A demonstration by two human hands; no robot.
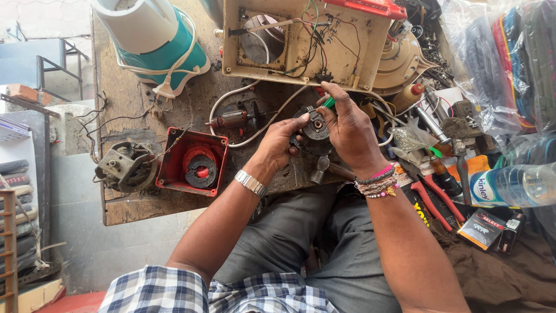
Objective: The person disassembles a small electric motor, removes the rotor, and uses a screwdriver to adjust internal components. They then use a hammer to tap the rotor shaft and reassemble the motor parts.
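Head camera is looking down at two hands working over a worn wooden bench (124, 104). Left hand (278, 146) is curling around one small round motor part (315, 126), gripping it from the side. Right hand (349, 130) is closing over the same part from above, and one green-handled tool (328, 103) is poking out by its fingers, maybe a screwdriver. One red housing (194, 162) is lying near the left hand. One cream casing (301, 40) is sitting open behind, its top cut off. One teal and white mixer base (156, 40) is standing at the back. Fingers are hiding most of the part.
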